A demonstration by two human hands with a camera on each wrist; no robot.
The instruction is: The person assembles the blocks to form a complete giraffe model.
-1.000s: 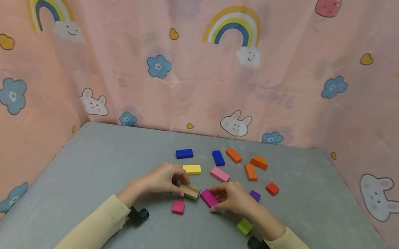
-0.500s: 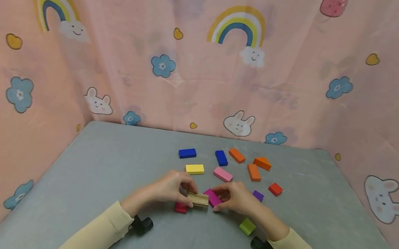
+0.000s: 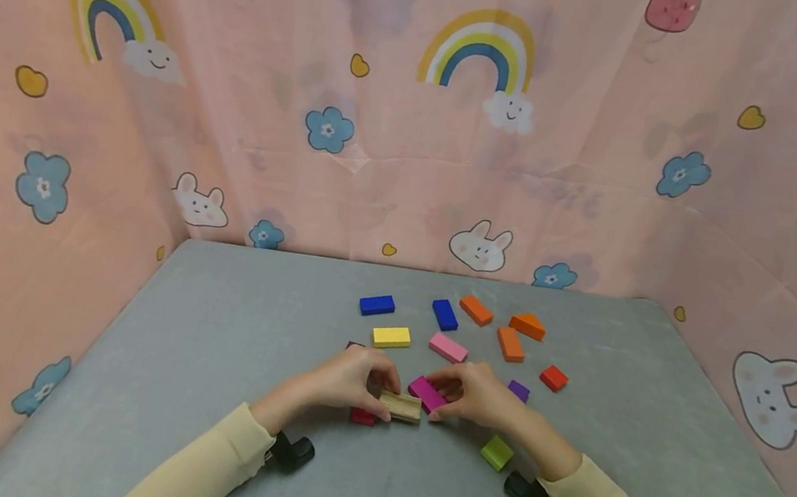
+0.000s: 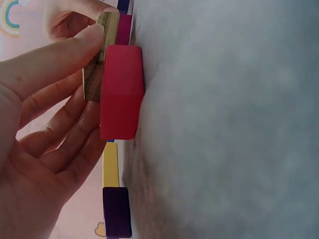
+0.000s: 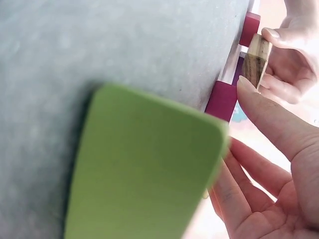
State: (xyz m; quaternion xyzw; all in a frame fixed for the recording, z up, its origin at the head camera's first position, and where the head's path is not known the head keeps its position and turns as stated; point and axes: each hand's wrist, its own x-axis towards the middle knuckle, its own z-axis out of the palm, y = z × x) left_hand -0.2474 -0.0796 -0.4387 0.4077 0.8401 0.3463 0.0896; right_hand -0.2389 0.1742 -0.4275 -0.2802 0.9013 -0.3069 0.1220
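My left hand point(image 3: 351, 381) pinches a bare wooden block point(image 3: 402, 407) between thumb and fingers. In the left wrist view the wooden block point(image 4: 94, 77) appears raised off the table, with a red block point(image 4: 122, 94) in front of it. Most of that red block point(image 3: 362, 417) is hidden by my left hand in the head view. To the right, my right hand point(image 3: 480, 398) holds a magenta block point(image 3: 427, 394) by its sides, low at the tabletop. The wooden block is close beside the magenta one; whether they touch, I cannot tell. A green block point(image 5: 144, 164) looms large in the right wrist view.
Behind the hands lie yellow point(image 3: 391, 336), pink point(image 3: 448, 347), blue point(image 3: 377, 305) and several orange blocks point(image 3: 510, 345). Purple point(image 3: 519, 391) and red-orange point(image 3: 553, 378) blocks lie rightward. A dark block point(image 4: 117, 211) is left of the yellow one. A patterned curtain point(image 3: 264, 180) borders the grey table point(image 3: 234, 294).
My left hand has brought the wooden block rightward and nearer, partly covering the red block and uncovering a dark block behind. The right hand keeps its hold on the magenta block, nearly still.
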